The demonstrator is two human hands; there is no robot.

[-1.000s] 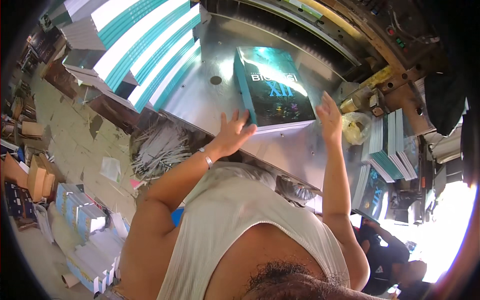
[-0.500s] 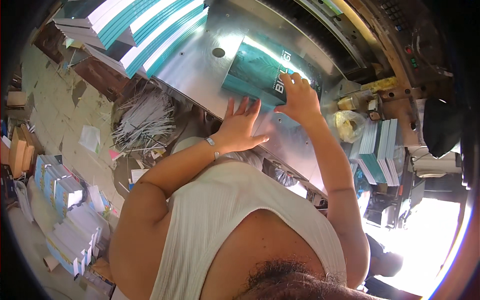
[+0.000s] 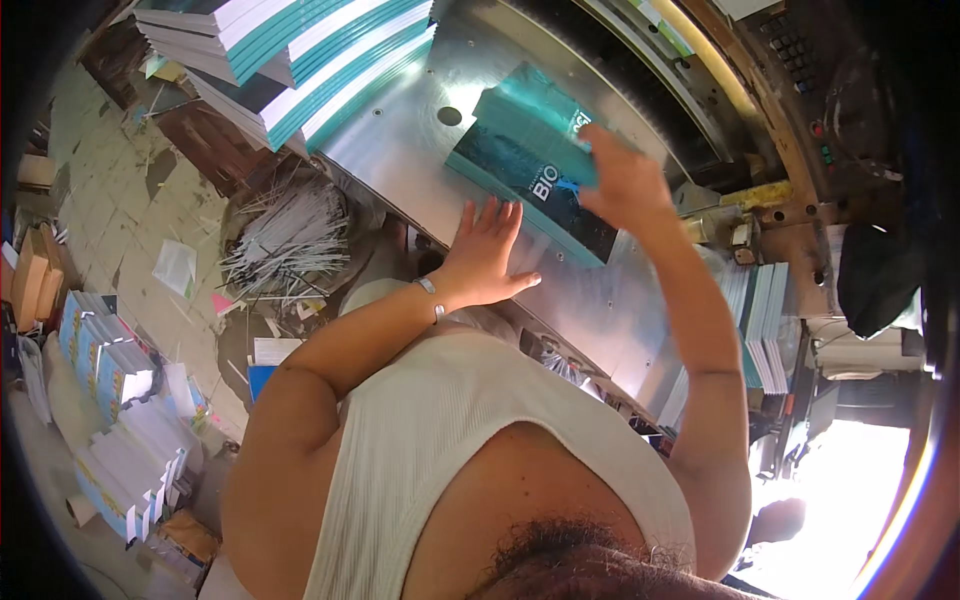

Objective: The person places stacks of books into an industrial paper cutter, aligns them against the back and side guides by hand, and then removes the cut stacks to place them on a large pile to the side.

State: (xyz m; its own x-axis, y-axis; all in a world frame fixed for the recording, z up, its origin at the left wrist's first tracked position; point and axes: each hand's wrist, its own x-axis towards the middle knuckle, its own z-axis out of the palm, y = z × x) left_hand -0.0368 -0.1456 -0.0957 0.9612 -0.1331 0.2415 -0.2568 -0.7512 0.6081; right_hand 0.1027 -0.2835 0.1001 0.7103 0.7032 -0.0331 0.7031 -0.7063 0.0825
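Observation:
Two teal softcover books lie one over the other on a shiny metal machine table point(image 3: 400, 180). The upper book point(image 3: 535, 110) sits askew, shifted toward the far side. Below it, the lower book point(image 3: 515, 175) shows part of its dark teal cover and its near edge. My right hand point(image 3: 630, 185), slightly blurred, has its thumb and fingers around the right end of the upper book. My left hand point(image 3: 480, 255) is spread open, its fingertips at the near edge of the lower book and nothing in its grasp.
Tall stacks of teal-and-white books point(image 3: 300, 60) stand at the table's far left. A dark machine slot point(image 3: 640, 90) runs behind the books. More books point(image 3: 765, 320) are piled at right. Paper strips point(image 3: 285, 240) heap below the table, and book bundles point(image 3: 110, 360) lie on the left floor.
The upper book has shifted and turned away from the lower one, uncovering more of its cover. My right hand has moved rightward and closed on the book's end; my left hand barely moved.

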